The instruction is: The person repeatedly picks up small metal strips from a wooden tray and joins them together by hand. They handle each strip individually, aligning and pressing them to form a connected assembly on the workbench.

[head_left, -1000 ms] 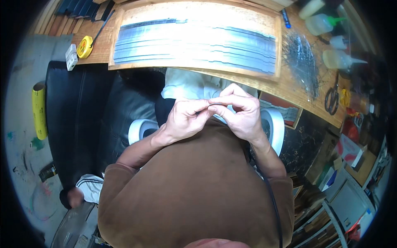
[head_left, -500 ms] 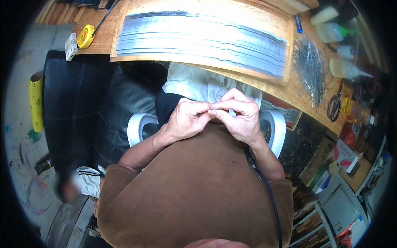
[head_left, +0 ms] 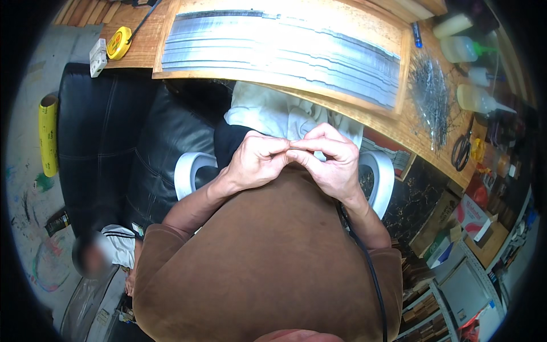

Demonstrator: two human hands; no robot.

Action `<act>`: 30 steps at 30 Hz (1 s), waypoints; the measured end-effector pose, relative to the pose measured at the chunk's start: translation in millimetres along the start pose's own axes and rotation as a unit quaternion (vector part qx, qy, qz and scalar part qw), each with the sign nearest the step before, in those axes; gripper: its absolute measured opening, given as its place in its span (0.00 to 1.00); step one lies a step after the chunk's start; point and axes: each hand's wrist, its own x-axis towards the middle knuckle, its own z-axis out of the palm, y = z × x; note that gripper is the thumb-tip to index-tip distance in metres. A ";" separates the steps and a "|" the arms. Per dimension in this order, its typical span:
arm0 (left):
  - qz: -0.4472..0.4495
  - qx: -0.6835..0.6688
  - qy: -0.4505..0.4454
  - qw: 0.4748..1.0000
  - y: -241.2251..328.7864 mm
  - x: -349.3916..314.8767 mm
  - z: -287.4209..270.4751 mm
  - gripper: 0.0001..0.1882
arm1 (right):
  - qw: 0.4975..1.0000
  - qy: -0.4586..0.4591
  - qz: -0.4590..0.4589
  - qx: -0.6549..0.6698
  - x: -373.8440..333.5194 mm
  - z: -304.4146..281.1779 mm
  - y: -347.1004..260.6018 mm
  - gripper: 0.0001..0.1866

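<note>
My left hand [head_left: 257, 159] and my right hand [head_left: 329, 155] meet in front of my chest, over my lap. Both are closed in a pinch, thumbs against forefingers, with the fingertips touching or nearly so. Whatever lies between the fingertips is too small or too hidden to make out. Just beyond the hands, a white cloth [head_left: 256, 108] hangs below the table edge. On the wooden table, a shallow wooden tray [head_left: 403, 74] holds rows of thin grey strips [head_left: 228, 48]. A pile of thin dark wire-like pieces [head_left: 428, 97] lies right of the tray.
A yellow tape measure [head_left: 118, 43] sits at the table's left end. Squeeze bottles [head_left: 476, 98] and black scissors [head_left: 461, 149] are on the right. White chair armrests [head_left: 188, 171] flank me. A black sofa [head_left: 91, 148] stands left, with another person [head_left: 119, 245] behind it.
My hands keep the same pinch in front of my chest, with only a very slight shift. The whole view has tilted a little.
</note>
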 end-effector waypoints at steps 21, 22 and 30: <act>0.011 -0.013 0.007 1.000 6.8 1.1 -1.1 0.05 | 1.000 0.001 -0.007 0.012 0.2 -0.4 1.6 0.10; 0.010 -0.012 0.005 1.000 7.2 1.0 -1.3 0.06 | 1.000 0.002 -0.010 0.012 0.4 -0.5 1.8 0.10; 0.014 -0.032 0.014 0.999 5.2 0.1 0.6 0.09 | 1.000 0.001 -0.025 0.014 1.9 -1.4 2.4 0.09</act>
